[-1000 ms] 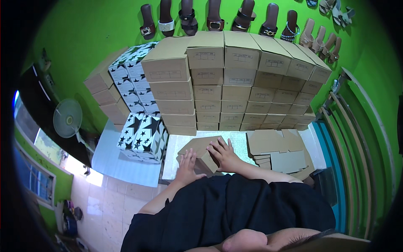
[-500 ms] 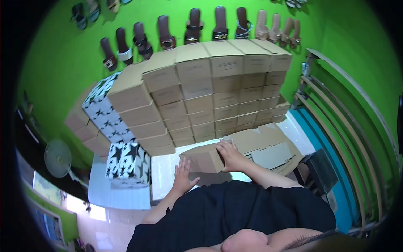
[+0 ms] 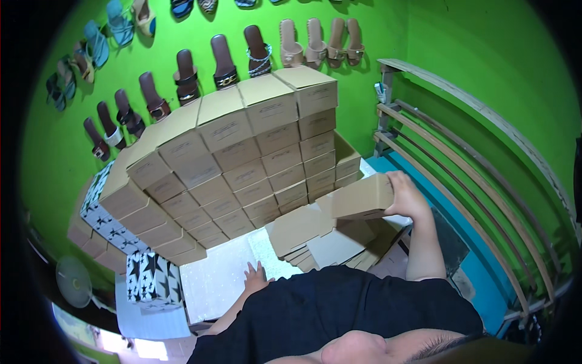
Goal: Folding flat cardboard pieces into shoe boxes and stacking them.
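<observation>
My right hand (image 3: 405, 195) is closed around the right end of a brown cardboard box (image 3: 359, 199), which it holds above a pile of flat cardboard pieces (image 3: 297, 230). The box looks closed and slightly tilted. My left hand (image 3: 257, 279) is empty, its fingers spread, low over the white bubble-textured table surface (image 3: 221, 276) close to my body. Behind the table surface rises a stacked wall of similar brown boxes (image 3: 233, 173). A grey-white sheet (image 3: 339, 244) lies among the flat cardboard under the held box.
Black-and-white star-patterned boxes (image 3: 151, 279) stand at the left, by a fan (image 3: 74, 282). Sandals (image 3: 222, 60) hang in rows on the green wall (image 3: 364, 18). A wooden slatted rack (image 3: 467, 142) stands at the right, beside a teal surface (image 3: 485, 285).
The box has moved from the table's middle to the right, over the flat cardboard, in my right hand. My left hand has come off it. The view has turned to the right.
</observation>
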### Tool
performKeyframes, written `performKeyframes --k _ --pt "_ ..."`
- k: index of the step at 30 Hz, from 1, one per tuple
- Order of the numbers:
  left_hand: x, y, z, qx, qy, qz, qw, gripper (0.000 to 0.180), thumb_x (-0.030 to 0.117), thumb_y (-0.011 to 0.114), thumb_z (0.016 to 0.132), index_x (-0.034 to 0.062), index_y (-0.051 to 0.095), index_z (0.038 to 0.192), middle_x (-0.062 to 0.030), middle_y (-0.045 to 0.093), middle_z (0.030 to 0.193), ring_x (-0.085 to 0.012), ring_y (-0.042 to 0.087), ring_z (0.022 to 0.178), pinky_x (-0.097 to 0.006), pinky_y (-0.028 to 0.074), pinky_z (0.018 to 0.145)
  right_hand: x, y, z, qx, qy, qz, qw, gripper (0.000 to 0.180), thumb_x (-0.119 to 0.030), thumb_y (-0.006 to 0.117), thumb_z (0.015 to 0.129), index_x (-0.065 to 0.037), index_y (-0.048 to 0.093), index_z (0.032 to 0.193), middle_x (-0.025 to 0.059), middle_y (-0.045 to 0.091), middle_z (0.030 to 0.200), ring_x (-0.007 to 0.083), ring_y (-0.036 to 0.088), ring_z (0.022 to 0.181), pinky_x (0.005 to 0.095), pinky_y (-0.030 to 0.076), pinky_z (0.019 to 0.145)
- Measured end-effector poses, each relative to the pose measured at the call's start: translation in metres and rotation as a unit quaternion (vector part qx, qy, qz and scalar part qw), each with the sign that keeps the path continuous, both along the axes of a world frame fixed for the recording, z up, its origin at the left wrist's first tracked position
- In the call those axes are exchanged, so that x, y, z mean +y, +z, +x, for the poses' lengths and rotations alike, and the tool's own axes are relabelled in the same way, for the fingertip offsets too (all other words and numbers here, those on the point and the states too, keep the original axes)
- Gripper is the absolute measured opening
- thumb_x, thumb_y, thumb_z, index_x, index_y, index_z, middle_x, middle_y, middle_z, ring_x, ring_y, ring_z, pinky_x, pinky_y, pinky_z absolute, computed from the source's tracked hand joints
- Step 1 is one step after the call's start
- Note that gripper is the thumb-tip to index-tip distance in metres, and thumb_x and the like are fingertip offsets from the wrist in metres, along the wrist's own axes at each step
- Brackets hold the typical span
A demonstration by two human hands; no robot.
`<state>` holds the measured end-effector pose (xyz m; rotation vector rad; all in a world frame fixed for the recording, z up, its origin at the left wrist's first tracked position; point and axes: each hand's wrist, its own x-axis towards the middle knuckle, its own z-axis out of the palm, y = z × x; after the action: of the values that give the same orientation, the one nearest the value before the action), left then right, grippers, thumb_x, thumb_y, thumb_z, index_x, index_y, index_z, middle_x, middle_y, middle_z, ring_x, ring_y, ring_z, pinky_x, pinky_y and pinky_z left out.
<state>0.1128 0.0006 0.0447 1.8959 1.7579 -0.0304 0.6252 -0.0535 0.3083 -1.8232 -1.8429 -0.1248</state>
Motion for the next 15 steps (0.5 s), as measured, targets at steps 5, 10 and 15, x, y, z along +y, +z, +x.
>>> performKeyframes --k 5,10,15 --pt "0.009 -0.056 0.013 -0.031 0.132 -0.062 0.989 0.118 0.059 0.070 0.079 -0.0063 0.005 0.153 -0.0401 0.001 0.155 -0.0573 0.002 0.144 -0.064 0.012 0.116 -0.005 0.004 0.069 -0.031 -0.106 0.025 0.994 0.093 -0.015 0.083 0.047 -0.002 0.046 0.132 0.0181 0.050 0.127 0.0389 0.046 0.124 0.0491 0.034 0.111" --pt "-0.021 -0.117 0.002 0.102 0.125 -0.039 0.986 0.102 0.063 0.061 0.083 0.0146 0.011 0.158 -0.0326 0.001 0.159 -0.0600 0.003 0.143 -0.073 0.017 0.109 0.045 -0.010 0.086 -0.026 -0.086 0.100 0.991 0.102 -0.015 0.086 0.049 -0.006 0.040 0.140 0.0154 0.045 0.134 0.0368 0.038 0.133 0.0588 0.022 0.117" --pt "-0.041 -0.080 -0.001 0.116 0.038 0.042 0.992 0.087 0.059 0.053 0.089 0.0187 0.017 0.157 -0.0273 0.006 0.161 -0.0595 0.010 0.142 -0.075 0.021 0.106 0.120 -0.059 0.089 -0.027 -0.071 0.234 0.969 0.108 -0.016 0.088 0.049 -0.010 0.035 0.143 0.0168 0.032 0.149 0.0420 0.024 0.143 0.0612 0.019 0.117"
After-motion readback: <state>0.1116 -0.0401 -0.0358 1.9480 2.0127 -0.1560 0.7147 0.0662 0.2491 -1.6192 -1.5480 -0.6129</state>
